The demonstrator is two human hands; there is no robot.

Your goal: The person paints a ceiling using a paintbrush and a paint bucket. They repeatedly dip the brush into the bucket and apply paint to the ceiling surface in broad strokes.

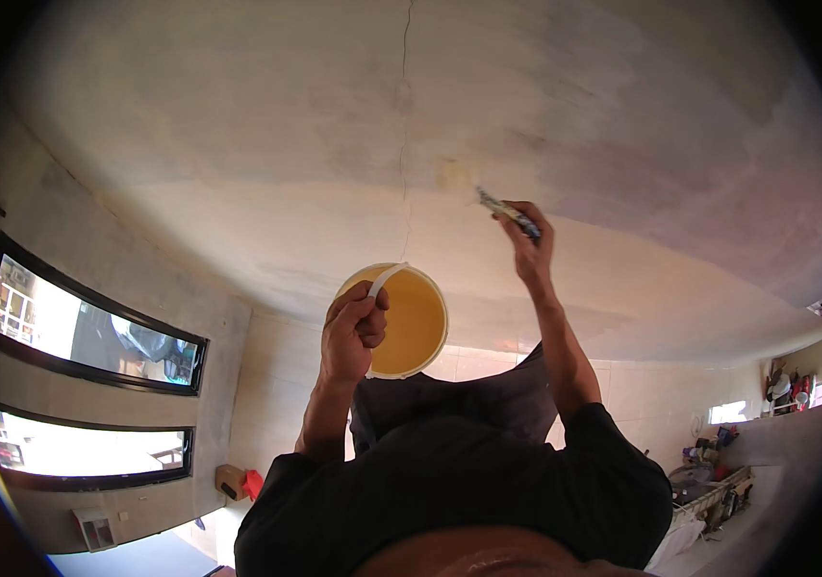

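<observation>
Before a cracked, blotchy wall [266, 173], the right grip [532, 240] is clasping a blurred brush [505, 212], pointing up-left toward a yellowish patch [452, 174]. Lower left of it, the left grip [353, 332] is clutching a white handle [388, 276], its bucket [445, 325] of yellow contents [416, 322] hanging alongside.

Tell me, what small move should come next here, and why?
Probably draw the brush a little outward from the yellowish patch. The right hand holds it with its tip beside that patch, while the surrounding surface lacks that tint. The left hand holds the bucket by its white handle, so another dip can seemingly wait.
</observation>
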